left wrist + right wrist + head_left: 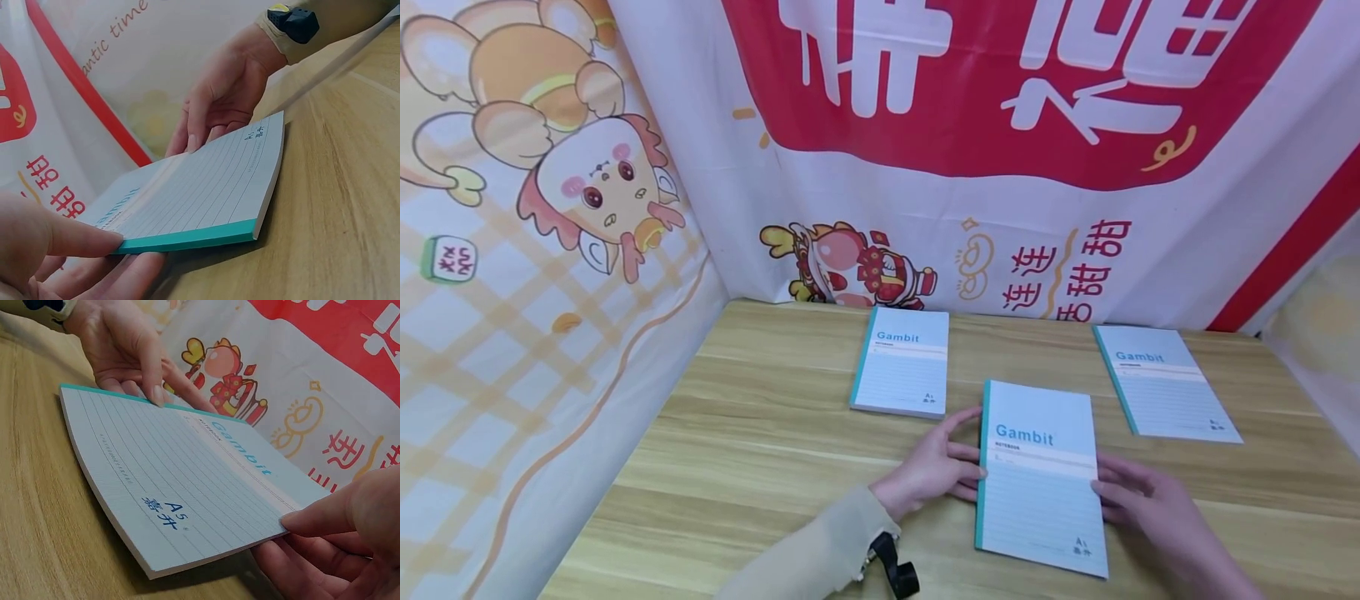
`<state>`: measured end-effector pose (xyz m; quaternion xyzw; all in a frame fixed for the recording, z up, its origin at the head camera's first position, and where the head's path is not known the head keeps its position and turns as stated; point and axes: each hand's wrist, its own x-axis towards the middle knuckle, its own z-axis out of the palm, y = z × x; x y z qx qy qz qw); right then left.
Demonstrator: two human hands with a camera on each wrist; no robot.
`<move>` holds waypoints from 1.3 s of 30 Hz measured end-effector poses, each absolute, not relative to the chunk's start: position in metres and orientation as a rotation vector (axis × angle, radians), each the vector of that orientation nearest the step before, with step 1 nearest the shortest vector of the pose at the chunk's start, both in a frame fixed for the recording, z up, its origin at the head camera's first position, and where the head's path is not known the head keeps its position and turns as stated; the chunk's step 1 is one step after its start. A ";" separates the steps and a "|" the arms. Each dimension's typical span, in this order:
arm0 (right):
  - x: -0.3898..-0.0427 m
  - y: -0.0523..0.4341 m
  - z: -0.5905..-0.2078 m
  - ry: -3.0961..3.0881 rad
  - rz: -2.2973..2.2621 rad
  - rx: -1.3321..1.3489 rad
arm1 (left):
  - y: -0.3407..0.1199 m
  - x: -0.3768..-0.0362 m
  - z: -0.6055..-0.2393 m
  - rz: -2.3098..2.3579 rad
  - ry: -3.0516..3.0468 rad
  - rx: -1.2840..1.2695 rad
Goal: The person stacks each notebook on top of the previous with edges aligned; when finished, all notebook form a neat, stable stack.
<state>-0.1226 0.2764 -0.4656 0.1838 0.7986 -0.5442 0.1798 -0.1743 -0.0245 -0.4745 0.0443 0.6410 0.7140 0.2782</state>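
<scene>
Left hand (934,467) grips the spine edge of the near notebook (1040,475): thumb on the cover, fingers tucked beneath, as the left wrist view shows. Right hand (1157,504) holds the opposite, open edge the same way, thumb on top and fingers curled under. A grip on both long edges probably keeps the book level and stops the pages fanning.

In the wrist views the near notebook is raised a little off the wooden table (760,450) along the held edges; whether any corner touches the wood I cannot tell. Cover faces up, reading "Gambit", teal spine toward the left hand.

Beyond the near notebook and to its left, a second notebook (901,361) lies flat, just apart from its far left corner. Beyond and to its right, a third notebook (1165,382) lies flat, turned slightly, well apart.

Behind all of them hangs a printed cloth backdrop (1037,125), red and white, with cartoon figures.
</scene>
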 end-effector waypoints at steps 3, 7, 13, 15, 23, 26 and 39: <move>-0.125 0.275 -0.465 2.258 -1.546 0.520 | -0.027 -0.175 -0.473 1.922 1.721 0.123; -0.126 0.273 -0.463 2.256 -1.575 0.508 | -0.031 -0.178 -0.471 1.930 1.717 0.127; -0.128 0.268 -0.461 2.239 -1.659 0.487 | -0.036 -0.181 -0.469 1.944 1.725 0.147; -0.129 0.265 -0.460 2.231 -1.693 0.491 | -0.038 -0.182 -0.468 1.945 1.724 0.151; -0.135 0.260 -0.460 2.222 -1.773 0.469 | -0.047 -0.187 -0.466 1.972 1.719 0.081; -0.139 0.256 -0.460 2.214 -1.786 0.481 | -0.050 -0.189 -0.467 1.995 1.710 0.062; -0.156 0.240 -0.459 2.148 -1.926 0.410 | -0.066 -0.195 -0.465 1.996 1.785 0.034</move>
